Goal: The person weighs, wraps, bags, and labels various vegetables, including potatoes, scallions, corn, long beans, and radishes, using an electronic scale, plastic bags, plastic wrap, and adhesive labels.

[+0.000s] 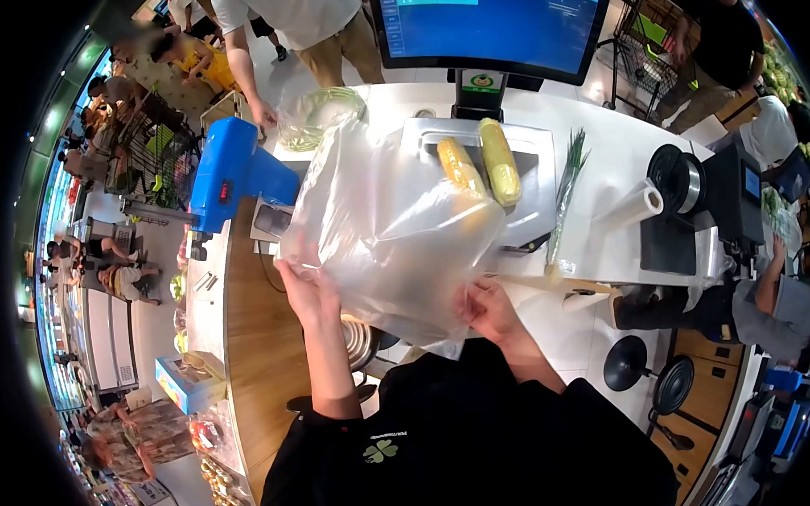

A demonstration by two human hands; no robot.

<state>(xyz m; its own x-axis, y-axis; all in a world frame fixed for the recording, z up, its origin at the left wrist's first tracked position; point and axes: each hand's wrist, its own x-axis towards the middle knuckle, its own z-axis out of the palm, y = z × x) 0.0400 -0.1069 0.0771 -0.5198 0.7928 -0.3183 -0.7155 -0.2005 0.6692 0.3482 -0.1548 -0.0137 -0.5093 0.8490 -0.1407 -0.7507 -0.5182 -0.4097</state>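
Observation:
A clear plastic bag point(378, 245) is stretched out between my two hands in front of my chest. My left hand point(310, 290) pinches its lower left part, and my right hand point(485, 305) grips its lower right edge. Behind the bag, two wrapped ears of corn lie on the steel scale plate point(530, 141): a yellow one point(458, 165), partly covered by the bag, and a paler one point(499, 162). To their right lies a thin bundle of green stalks point(569, 189). Beyond the bag sits a bag of green vegetables point(322, 118), near another person's hand.
A monitor point(495, 22) stands behind the scale. At left is a blue device point(228, 174) on the counter edge. A roll of plastic bags point(637, 200) lies at right beside black round holders point(676, 177). Customers stand across the counter; a co-worker point(764, 303) is at right.

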